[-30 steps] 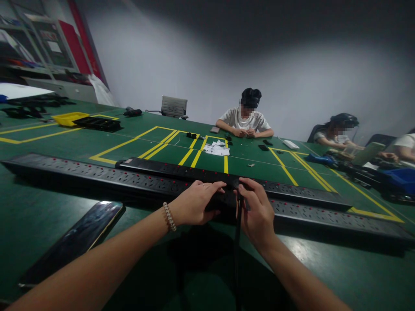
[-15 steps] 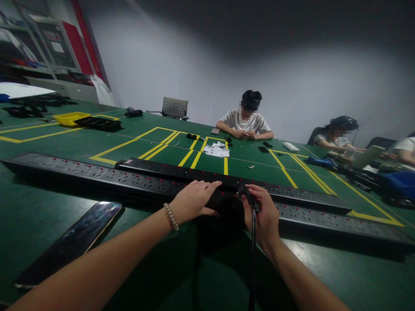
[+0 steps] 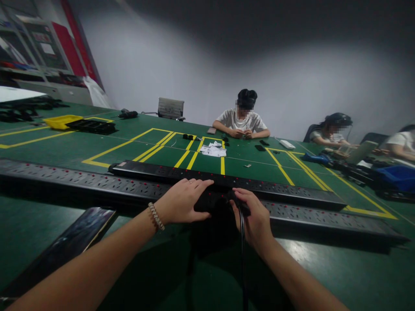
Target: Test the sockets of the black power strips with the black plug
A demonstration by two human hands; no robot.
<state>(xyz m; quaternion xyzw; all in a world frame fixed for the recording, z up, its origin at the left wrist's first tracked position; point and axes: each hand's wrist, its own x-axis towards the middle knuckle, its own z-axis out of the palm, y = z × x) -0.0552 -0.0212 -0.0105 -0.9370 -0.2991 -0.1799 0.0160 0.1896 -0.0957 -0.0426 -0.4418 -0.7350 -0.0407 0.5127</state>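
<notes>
My left hand [image 3: 181, 201] lay on the long black metal power strip [image 3: 311, 220], thumb spread wide from fingers. My right hand [image 3: 254, 218] gripped a black plug [image 3: 246, 210], black cord [image 3: 243, 259] hanging, at that strip's middle; I could not tell whether it was seated.
</notes>
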